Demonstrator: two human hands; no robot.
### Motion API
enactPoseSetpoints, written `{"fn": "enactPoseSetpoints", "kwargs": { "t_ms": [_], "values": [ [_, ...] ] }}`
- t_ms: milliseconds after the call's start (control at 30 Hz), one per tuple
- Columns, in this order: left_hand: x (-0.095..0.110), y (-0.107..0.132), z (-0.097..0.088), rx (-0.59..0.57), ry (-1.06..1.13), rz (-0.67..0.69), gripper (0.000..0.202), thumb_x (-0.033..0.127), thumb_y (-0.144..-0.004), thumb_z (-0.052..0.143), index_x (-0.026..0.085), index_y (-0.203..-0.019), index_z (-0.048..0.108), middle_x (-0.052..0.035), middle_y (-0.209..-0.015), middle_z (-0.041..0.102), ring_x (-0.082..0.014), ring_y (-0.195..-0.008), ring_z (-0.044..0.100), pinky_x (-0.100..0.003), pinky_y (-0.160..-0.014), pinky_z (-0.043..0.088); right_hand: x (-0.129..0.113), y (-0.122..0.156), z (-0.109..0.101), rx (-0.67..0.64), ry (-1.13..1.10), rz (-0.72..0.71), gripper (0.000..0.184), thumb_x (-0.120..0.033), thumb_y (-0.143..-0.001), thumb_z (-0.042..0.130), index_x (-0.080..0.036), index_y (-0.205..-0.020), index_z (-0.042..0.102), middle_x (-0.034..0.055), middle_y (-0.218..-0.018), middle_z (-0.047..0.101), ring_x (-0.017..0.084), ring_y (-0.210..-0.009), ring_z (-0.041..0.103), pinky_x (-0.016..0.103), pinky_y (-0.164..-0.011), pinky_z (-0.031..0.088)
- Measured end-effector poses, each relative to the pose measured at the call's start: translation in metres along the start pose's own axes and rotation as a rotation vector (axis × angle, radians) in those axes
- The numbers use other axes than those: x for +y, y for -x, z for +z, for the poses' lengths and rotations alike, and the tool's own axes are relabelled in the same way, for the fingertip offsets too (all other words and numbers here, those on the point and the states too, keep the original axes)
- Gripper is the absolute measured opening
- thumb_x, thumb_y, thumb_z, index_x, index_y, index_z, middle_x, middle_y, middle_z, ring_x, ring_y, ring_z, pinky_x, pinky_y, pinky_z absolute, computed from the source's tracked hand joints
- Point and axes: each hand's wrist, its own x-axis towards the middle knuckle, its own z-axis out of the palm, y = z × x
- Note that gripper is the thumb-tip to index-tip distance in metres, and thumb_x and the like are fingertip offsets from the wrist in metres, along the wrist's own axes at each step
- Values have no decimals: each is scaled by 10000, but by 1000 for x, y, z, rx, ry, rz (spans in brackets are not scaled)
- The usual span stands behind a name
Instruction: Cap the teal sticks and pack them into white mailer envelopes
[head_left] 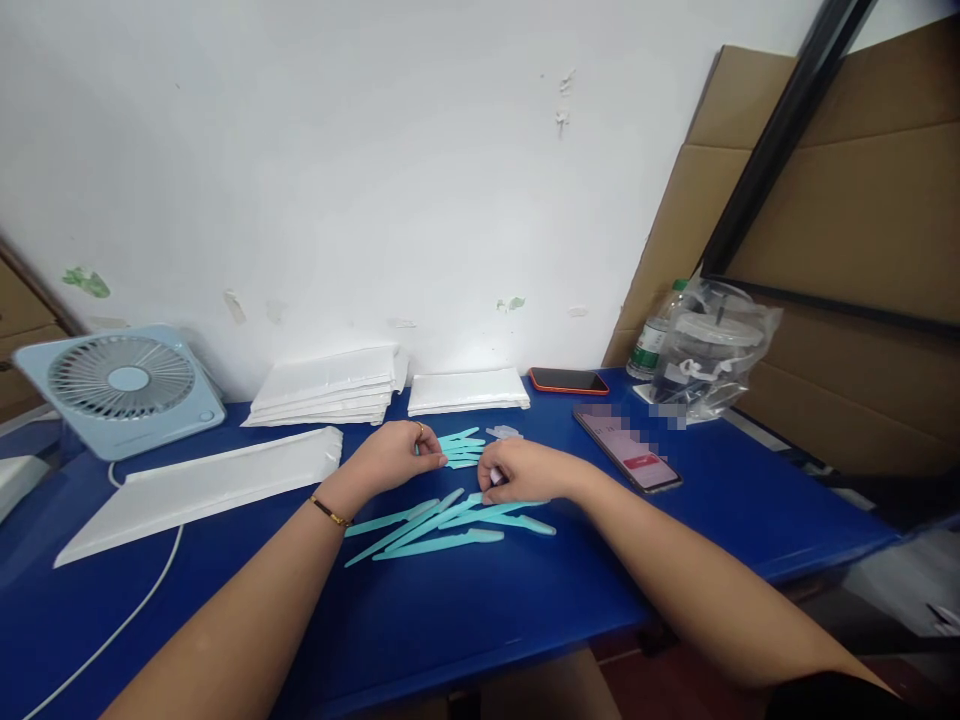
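Note:
Several teal eyebrow razors (461,448) lie fanned out side by side between my hands. My left hand (401,455) is closed at their left ends, thumb and fingers pinched on a razor there. At their right ends, my right hand (517,470) has its fingers curled in; a small whitish bit shows within, too hidden to name. Its fingertips are just above a looser pile of teal razors (442,542), which lie crossed over one another nearer to me. Small clear plastic pieces (502,432) rest just beyond my right hand.
Stacked white packets (326,385) and another white pile (469,390) stand against the wall. A long white packet (202,490) and a blue fan (124,390) with its cable are at left. Two phones (568,380), (628,445), a bottle (651,345) and a bagged cup (712,350) are right.

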Motion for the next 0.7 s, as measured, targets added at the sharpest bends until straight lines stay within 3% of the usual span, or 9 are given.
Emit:
{"fn": "enactPoseSetpoints", "kwargs": {
  "t_ms": [100, 233, 400, 567, 633, 700],
  "values": [
    [9, 5, -1, -89, 64, 63, 412, 579, -724, 512, 213, -798, 684, -4, -720, 649, -141, -626, 545, -230, -524, 359, 1, 1, -2, -30, -9, -14, 121, -288, -721, 658, -177, -767, 669, 11, -738, 619, 110, -632, 516, 211, -560, 363],
    [17, 9, 0, -175, 79, 136, 378, 556, -712, 549, 221, -788, 706, 8, -653, 643, -130, -580, 523, -229, -499, 338, 2, 8, -14, 67, -34, -10, 141, -310, -749, 631, -173, -773, 653, 6, -734, 603, 106, -622, 499, 207, -548, 354],
    [8, 0, 4, -77, 24, 79, 270, 435, -731, 550, 211, -720, 700, -7, -707, 676, -140, -624, 570, -232, -535, 368, 25, 10, -23, 193, 16, 111, 100, -258, -745, 614, -164, -751, 647, 12, -713, 624, 115, -630, 525, 208, -559, 347],
    [-10, -1, -7, -15, -53, -9, 280, 476, -647, 619, 231, -765, 686, -1, -731, 674, -159, -647, 589, -239, -544, 387, 49, 9, -25, 322, 53, 294, 130, -279, -718, 633, -163, -763, 669, 23, -700, 630, 126, -616, 533, 216, -544, 335],
    [-15, 6, -16, -125, -62, -36, 262, 448, -592, 664, 237, -745, 687, 11, -699, 671, -160, -634, 591, -237, -533, 386, 47, 9, -24, 331, 30, 262, 133, -272, -742, 602, -168, -782, 674, 22, -703, 637, 123, -609, 536, 217, -552, 345],
    [-19, 14, -23, -318, -78, -100, 228, 380, -526, 705, 245, -710, 694, 20, -666, 674, -165, -621, 594, -236, -520, 385, 41, 9, -21, 319, -1, 213, 132, -254, -757, 578, -169, -791, 672, 19, -701, 643, 119, -603, 539, 215, -562, 358]
  ]
}}
